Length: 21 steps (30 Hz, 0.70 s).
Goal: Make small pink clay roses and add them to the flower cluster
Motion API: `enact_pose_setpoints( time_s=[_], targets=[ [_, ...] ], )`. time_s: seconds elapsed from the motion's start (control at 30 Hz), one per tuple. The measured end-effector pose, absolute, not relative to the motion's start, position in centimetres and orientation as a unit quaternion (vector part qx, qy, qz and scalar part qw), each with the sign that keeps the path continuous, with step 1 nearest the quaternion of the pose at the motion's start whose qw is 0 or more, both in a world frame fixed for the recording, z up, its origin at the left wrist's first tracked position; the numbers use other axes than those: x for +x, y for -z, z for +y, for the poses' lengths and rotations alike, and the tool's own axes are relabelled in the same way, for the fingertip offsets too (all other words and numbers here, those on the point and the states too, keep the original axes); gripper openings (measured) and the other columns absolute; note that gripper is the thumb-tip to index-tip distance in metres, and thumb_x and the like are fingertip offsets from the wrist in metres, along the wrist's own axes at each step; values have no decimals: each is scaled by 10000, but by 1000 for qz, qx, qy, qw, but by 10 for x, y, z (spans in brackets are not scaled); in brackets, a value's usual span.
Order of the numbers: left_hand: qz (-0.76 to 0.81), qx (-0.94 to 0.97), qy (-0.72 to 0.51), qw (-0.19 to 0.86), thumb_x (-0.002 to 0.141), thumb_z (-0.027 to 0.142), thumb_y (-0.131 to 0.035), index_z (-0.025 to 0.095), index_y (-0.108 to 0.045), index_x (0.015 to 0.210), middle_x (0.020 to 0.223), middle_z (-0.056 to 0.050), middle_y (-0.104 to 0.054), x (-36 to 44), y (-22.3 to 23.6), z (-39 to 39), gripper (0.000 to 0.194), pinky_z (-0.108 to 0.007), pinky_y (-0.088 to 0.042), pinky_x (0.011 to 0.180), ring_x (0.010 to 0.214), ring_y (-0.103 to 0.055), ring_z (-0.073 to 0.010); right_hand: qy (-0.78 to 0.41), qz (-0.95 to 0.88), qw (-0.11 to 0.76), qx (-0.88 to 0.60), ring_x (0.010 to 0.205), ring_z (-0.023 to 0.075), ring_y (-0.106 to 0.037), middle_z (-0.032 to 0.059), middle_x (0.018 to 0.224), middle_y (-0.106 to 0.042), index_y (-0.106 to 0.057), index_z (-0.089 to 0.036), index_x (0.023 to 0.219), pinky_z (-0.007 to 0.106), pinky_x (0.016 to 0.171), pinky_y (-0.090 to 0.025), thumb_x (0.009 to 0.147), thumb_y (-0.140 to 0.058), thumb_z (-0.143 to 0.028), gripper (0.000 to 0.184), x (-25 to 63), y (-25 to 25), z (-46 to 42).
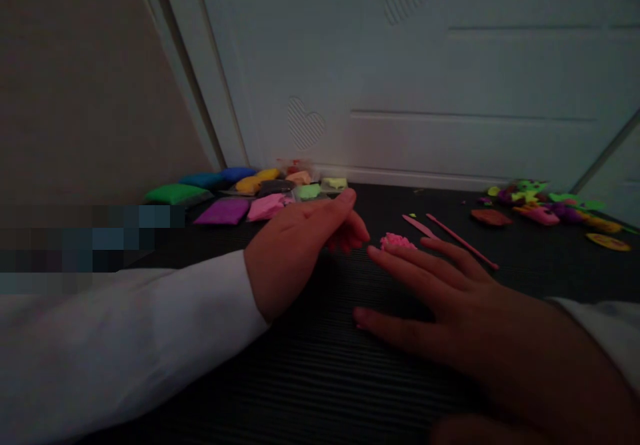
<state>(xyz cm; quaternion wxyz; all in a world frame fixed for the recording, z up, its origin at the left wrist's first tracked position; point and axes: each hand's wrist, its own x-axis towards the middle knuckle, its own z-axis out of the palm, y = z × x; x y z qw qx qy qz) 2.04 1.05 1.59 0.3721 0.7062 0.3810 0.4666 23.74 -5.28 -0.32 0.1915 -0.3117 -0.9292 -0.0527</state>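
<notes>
My left hand (295,245) hovers over or rests on the dark table, thumb on top and fingers loosely curled. I see nothing held in it, though its palm is hidden. To the right, my right hand (460,305) is spread, palm down, with fingers apart. A tiny pink bit (359,326) shows at its thumb tip. Just beyond its fingertips lies a crumbly clump of pink modelling clay (397,241). Behind that hand are a pink clay knife (417,224), partly covered by a finger, and a thin pink modelling stick (463,240).
Packs of coloured clay, including a green pack (177,194) and a purple pack (223,212), stand at the back left. At the back right are a brown clay piece (491,217), several colourful clay shapes (537,213) and a yellow oval (609,242). A pale panel (425,145) rises behind.
</notes>
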Motion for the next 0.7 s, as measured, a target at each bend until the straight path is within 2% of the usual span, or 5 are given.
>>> enact_pose_setpoints(
  time_s=[0.13, 0.23, 0.3, 0.57, 0.7],
  targets=[
    [379, 703, -480, 362, 982, 416, -559, 204, -709, 774, 725, 27, -669, 20, -15, 12, 332, -293, -446, 695, 725, -599, -153, 65, -951, 169, -251, 1462, 446, -490, 80, 1630, -511, -619, -418, 1458, 716, 1126, -435, 970, -567, -647, 541, 244, 1, -53],
    [376, 705, -480, 362, 980, 391, -566, 197, -702, 816, 726, 32, -663, 20, -16, 13, 289, -280, -445, 673, 707, -591, -143, 91, -947, 156, -265, 1493, 440, -440, 167, 1663, -429, -557, -357, 1516, 766, 1113, -407, 1039, -390, -673, 596, 251, -2, -50],
    [374, 708, -479, 359, 981, 392, -564, 197, -703, 819, 729, 30, -666, 20, -16, 12, 289, -275, -448, 665, 704, -593, -141, 100, -943, 154, -278, 1498, 439, -429, 188, 1662, -419, -540, -345, 1527, 783, 1115, -389, 1047, -371, -674, 606, 252, -3, -50],
    [386, 730, -459, 328, 995, 418, -504, 197, -687, 810, 731, 13, -663, 21, -18, 15, 342, -271, -477, 640, 689, -608, -150, 107, -913, 219, -328, 1523, 323, -435, 91, 1684, -428, -472, -330, 1538, 687, 1197, -374, 1097, -173, -621, 607, 244, 7, -55],
    [389, 769, -429, 271, 999, 394, -506, 192, -706, 818, 753, 14, -675, 19, -24, 11, 337, -279, -498, 723, 754, -632, -159, 133, -914, 228, -309, 1561, 226, -369, 29, 1679, -447, -442, -288, 1545, 589, 1284, -235, 1124, -202, -526, 539, 243, 6, -50]
  ],
)
